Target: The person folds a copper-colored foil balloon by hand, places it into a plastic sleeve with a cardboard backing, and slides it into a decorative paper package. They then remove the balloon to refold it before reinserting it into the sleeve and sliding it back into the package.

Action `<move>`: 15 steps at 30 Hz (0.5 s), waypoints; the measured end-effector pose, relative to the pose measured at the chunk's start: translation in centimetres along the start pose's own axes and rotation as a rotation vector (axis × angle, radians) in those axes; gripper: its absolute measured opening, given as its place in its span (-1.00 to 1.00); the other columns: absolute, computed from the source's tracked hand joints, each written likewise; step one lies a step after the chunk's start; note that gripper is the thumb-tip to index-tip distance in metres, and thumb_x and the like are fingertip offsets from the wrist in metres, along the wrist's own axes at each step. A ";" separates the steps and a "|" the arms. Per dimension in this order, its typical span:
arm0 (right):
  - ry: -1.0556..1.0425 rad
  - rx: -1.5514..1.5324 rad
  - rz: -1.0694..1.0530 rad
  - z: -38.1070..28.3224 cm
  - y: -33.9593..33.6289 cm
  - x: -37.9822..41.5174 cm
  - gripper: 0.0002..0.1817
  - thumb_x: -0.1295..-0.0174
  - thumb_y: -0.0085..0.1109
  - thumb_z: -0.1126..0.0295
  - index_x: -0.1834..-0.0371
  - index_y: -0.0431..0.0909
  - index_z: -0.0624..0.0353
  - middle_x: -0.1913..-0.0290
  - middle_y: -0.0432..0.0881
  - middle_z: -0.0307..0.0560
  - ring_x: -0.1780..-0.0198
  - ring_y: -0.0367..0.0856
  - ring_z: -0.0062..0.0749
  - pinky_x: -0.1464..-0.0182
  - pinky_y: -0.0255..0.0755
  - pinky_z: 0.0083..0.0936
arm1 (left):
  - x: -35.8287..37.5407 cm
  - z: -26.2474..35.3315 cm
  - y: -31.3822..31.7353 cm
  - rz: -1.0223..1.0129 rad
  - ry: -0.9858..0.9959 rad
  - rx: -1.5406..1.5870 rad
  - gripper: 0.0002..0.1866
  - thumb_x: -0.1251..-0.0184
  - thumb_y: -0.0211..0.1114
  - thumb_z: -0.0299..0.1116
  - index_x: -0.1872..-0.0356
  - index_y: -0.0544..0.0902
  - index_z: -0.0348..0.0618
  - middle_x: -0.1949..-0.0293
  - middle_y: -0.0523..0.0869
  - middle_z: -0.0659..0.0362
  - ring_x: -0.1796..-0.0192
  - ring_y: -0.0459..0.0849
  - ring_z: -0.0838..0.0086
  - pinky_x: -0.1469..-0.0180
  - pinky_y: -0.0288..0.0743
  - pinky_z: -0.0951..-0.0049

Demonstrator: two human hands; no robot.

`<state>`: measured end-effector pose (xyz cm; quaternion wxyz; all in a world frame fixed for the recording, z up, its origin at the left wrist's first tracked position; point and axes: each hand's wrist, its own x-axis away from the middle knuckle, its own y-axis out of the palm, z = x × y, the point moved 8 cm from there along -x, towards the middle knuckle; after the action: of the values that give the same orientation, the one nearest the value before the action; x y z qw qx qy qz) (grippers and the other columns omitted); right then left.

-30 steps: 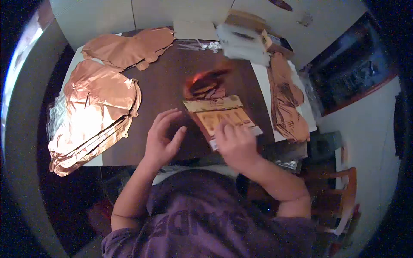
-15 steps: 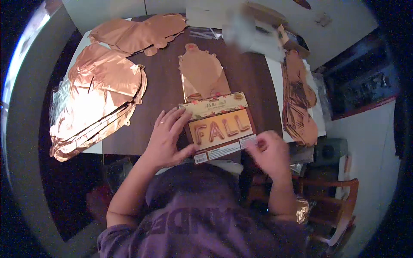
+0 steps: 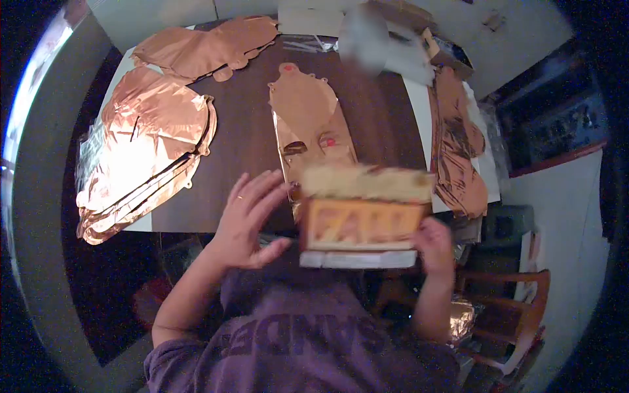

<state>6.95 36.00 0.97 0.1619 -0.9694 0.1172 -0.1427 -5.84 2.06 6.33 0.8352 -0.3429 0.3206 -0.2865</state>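
the right hand (image 3: pixel 434 241) holds the fall package (image 3: pixel 367 219) by its side edge. the left hand (image 3: pixel 254 219) is spread wide near the flat foil balloon (image 3: pixel 306 108) on the desk (image 3: pixel 242 124).

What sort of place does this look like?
Probably a room at home, perhaps a dining room, though I can't be certain. The dark-topped table and the wooden chair suggest it, while the FALL package in the right hand looks like party decoration.

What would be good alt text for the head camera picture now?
A person's right hand holds a motion-blurred card printed FALL; the left hand, fingers spread, is nearby. Flat copper-colored foil pieces lie on the dark table.
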 end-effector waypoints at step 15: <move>-0.164 -0.152 0.263 -3.3 -4.6 -15.3 -0.84 -0.36 0.21 0.36 0.20 0.61 0.24 0.27 0.67 -0.25 0.24 0.55 -0.62 0.12 0.43 -0.59 | -1.1 0.3 4.6 0.182 -0.238 -0.352 0.05 0.05 0.53 0.10 -0.42 0.25 -0.23 -0.32 0.43 -0.06 -0.44 0.29 -0.02 -0.49 -0.03 -0.17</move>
<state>-7.51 43.45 1.87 0.1143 -0.9636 0.2397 -0.0313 -5.11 5.74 3.36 0.8168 -0.4844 0.2944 -0.1071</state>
